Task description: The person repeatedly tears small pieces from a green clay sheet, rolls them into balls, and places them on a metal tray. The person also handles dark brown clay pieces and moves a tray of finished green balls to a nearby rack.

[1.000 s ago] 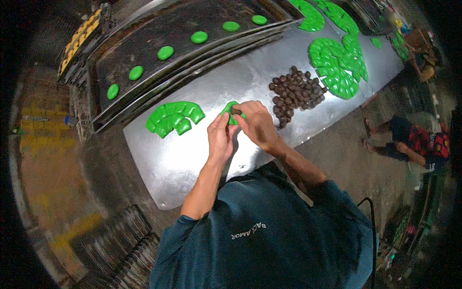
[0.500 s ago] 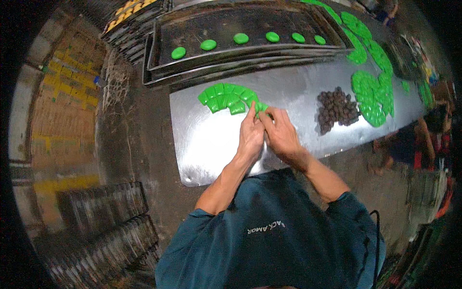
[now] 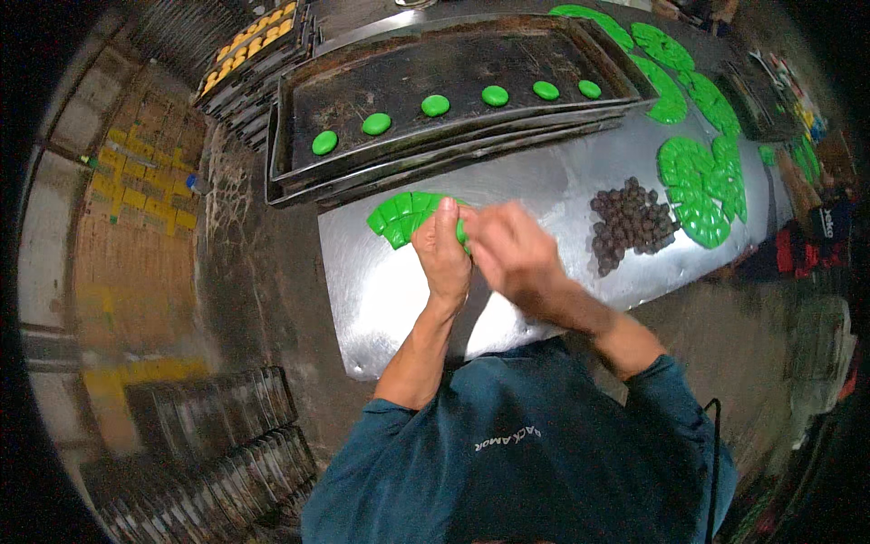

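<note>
My left hand (image 3: 444,258), thumb up, is closed around a small piece of green dough (image 3: 461,234) over the metal table (image 3: 390,308). Close against it is my right hand (image 3: 512,249), its fingers curled toward the dough but smeared by motion, so its grip does not show clearly. A curved row of cut green dough pieces (image 3: 399,216) lies just left of and beyond my left hand. To the right, a cluster of dark brown balls (image 3: 627,225) rests on the table. Several round green dough discs (image 3: 435,105) sit in a line in the black baking tray (image 3: 412,138).
The black tray tops a stack at the table's far side. Larger green dough slabs (image 3: 702,195) spread along the right. At the far left stand stacked trays with yellow pieces (image 3: 254,41). Metal racks (image 3: 213,417) are at lower left. Another person's arm (image 3: 797,186) shows at the right edge.
My hands have lifted off the row of green pieces and moved slightly back toward me, with a dough piece in the left. The right hand now moves quickly. The view has shifted a little.
</note>
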`<action>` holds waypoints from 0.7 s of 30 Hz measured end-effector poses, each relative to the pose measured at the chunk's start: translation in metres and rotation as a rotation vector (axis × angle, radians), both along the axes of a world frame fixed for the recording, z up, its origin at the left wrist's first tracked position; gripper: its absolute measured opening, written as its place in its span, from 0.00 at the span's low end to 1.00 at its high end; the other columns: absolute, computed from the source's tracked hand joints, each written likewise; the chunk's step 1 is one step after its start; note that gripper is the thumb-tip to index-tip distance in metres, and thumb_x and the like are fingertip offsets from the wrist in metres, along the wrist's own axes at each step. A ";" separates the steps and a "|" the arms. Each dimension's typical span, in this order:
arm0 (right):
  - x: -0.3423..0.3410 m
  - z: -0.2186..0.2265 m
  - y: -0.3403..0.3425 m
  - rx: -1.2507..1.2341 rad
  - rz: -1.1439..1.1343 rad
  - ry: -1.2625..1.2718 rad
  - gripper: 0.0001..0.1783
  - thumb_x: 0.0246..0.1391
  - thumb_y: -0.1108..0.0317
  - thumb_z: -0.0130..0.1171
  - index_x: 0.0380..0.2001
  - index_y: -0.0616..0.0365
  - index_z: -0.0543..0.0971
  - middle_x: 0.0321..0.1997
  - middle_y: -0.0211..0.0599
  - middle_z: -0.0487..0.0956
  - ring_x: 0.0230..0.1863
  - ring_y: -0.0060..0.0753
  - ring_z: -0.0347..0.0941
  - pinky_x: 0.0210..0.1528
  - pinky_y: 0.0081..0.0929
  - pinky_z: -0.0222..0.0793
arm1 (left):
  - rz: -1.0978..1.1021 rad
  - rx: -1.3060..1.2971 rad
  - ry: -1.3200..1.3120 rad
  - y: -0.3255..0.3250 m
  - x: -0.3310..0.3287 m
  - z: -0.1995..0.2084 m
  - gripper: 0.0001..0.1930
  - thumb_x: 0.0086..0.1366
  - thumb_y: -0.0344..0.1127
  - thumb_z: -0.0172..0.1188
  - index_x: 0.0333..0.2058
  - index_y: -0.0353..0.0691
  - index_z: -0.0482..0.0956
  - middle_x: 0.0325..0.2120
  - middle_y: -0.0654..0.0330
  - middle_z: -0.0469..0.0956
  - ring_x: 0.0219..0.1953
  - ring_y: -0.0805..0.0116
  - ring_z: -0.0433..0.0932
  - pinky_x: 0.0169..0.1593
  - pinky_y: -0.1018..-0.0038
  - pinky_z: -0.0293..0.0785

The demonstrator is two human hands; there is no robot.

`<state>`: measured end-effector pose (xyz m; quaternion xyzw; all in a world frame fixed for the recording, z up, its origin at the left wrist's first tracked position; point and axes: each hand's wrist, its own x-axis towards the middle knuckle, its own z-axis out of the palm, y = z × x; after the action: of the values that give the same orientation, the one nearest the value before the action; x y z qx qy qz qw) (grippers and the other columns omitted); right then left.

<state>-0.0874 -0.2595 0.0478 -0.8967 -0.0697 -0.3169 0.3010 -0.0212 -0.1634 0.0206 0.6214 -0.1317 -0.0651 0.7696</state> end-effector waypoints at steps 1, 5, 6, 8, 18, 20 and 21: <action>-0.004 -0.007 0.005 -0.059 -0.029 -0.049 0.15 0.41 0.78 0.62 0.37 0.61 0.76 0.37 0.42 0.74 0.34 0.41 0.73 0.35 0.30 0.73 | 0.013 0.008 0.016 -0.003 0.004 -0.010 0.21 0.71 0.43 0.41 0.27 0.35 0.77 0.25 0.60 0.75 0.28 0.74 0.72 0.31 0.78 0.67; -0.007 -0.019 -0.004 -0.099 -0.029 0.135 0.13 0.42 0.78 0.62 0.35 0.60 0.76 0.37 0.41 0.75 0.38 0.43 0.74 0.41 0.34 0.73 | -0.002 0.107 0.000 -0.006 0.000 -0.014 0.24 0.72 0.47 0.38 0.30 0.35 0.78 0.25 0.61 0.75 0.26 0.74 0.71 0.29 0.77 0.67; 0.001 -0.014 -0.012 -0.103 -0.006 0.053 0.13 0.43 0.77 0.62 0.36 0.60 0.76 0.36 0.38 0.75 0.36 0.38 0.74 0.37 0.30 0.73 | -0.010 -0.007 0.114 -0.006 -0.003 -0.006 0.25 0.73 0.48 0.37 0.32 0.35 0.78 0.26 0.60 0.76 0.26 0.73 0.72 0.29 0.77 0.67; 0.005 -0.009 -0.024 0.157 0.081 0.185 0.12 0.44 0.77 0.61 0.35 0.60 0.76 0.34 0.37 0.75 0.33 0.33 0.74 0.34 0.27 0.72 | -0.021 -0.252 0.321 -0.003 -0.012 0.016 0.26 0.73 0.49 0.35 0.35 0.34 0.78 0.27 0.60 0.76 0.26 0.72 0.72 0.30 0.76 0.68; -0.001 -0.027 0.045 -0.109 0.189 0.006 0.12 0.44 0.79 0.57 0.35 0.64 0.74 0.36 0.41 0.73 0.36 0.44 0.73 0.38 0.32 0.72 | -0.008 -0.035 0.287 0.045 -0.010 -0.046 0.29 0.73 0.51 0.34 0.31 0.30 0.77 0.23 0.56 0.77 0.27 0.72 0.73 0.31 0.75 0.71; -0.019 -0.038 0.050 -0.182 0.175 0.142 0.10 0.42 0.78 0.57 0.33 0.63 0.73 0.35 0.40 0.73 0.36 0.43 0.72 0.38 0.33 0.72 | -0.131 -0.101 0.423 0.056 -0.029 -0.068 0.32 0.72 0.55 0.32 0.33 0.31 0.76 0.22 0.56 0.76 0.27 0.72 0.74 0.29 0.76 0.72; -0.028 -0.045 0.049 -0.215 0.161 0.217 0.09 0.42 0.78 0.57 0.31 0.62 0.73 0.34 0.40 0.73 0.35 0.43 0.72 0.38 0.34 0.72 | -0.304 -0.073 0.484 0.064 -0.041 -0.076 0.32 0.71 0.58 0.31 0.42 0.31 0.71 0.25 0.55 0.76 0.27 0.69 0.75 0.26 0.76 0.73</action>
<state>-0.1159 -0.2103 0.0029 -0.9442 -0.1417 -0.1839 0.2336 -0.0626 -0.0990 -0.0557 0.5329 -0.0380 -0.3214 0.7819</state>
